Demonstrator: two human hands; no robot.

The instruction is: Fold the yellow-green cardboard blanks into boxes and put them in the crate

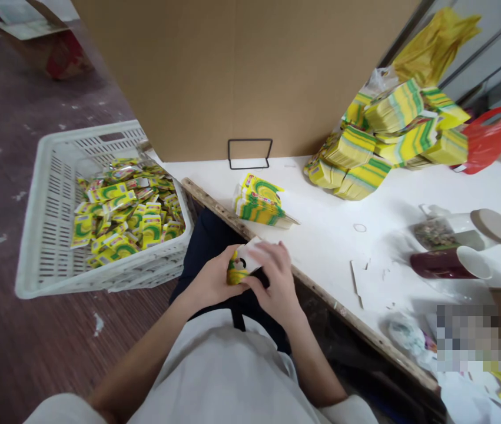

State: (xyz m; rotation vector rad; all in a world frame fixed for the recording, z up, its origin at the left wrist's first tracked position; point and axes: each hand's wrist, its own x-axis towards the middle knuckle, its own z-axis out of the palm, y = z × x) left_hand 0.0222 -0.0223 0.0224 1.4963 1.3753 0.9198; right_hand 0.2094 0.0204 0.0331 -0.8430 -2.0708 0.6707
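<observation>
Above my lap, both hands hold a small yellow-and-green printed carton [236, 274] with a white flap raised. My left hand [217, 277] is closed around its left side. My right hand [276, 282] grips it from the right, thumb below and slightly blurred fingers over the white flap. Part of the carton is hidden by the fingers. Just beyond my hands, a stack of flat folded cartons [259, 203] in the same print lies near the table edge. To my left, a white plastic crate [47, 218] holds many small yellow-green packs [120, 215].
On the white table [321, 235], a large cardboard sheet [250, 76] stands upright behind a black wire stand [250, 154]. Bundled cartons [365, 150] pile up at the back right. A red bag [495, 135], a maroon cup [440, 263] and a lying jar [457, 229] are at right.
</observation>
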